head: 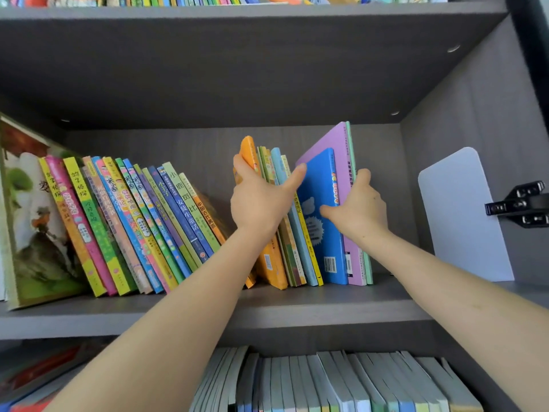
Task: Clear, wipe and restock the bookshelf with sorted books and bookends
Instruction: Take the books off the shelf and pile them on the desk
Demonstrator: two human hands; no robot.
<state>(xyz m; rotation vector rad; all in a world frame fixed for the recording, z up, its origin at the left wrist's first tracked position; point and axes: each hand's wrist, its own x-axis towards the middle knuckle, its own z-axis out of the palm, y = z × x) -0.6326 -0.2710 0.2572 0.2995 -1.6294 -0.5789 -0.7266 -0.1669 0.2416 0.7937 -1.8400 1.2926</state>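
A: Quick, left to right. Far left?
B: Big picture book (32,209) at the frame edge. Then a leaning row (133,224) of thin paperbacks, all tipped left, standing on the shelf (208,316). Gap after it.
A: Hands?
B: Left hand (261,200) is on the orange book (249,153). Fingers are curled over its upper part, and the thumb is stretched wide to the right, tip at the blue book (315,242). The orange one heads a middle batch (292,248) of several slim books, standing right of centre on the shelf, tilted a bit left.
A: Right hand?
B: Right hand (359,209) takes the other end. Thumb lies on the blue cover and fingers wrap round the far edge of the purple book (335,144) (a green one behind it, mostly hidden). So the batch sits squeezed between both hands.
A: Handling?
B: My guess is light, thin softcovers, glossy, so slippery against each other, with covers that flex. The middle ones could slide out if the squeeze slackens. Best grip is on the two outer covers, pressing inward around mid-height, with the bottoms kept on the board.
A: Right of that?
B: White bookend (463,221), upright near the side wall, apart from the batch and touching no book. There's a black bracket (523,203) at the frame edge, can't tell what it is.
A: Stage?
B: Looks like restocking. The bookend is not yet against the batch.
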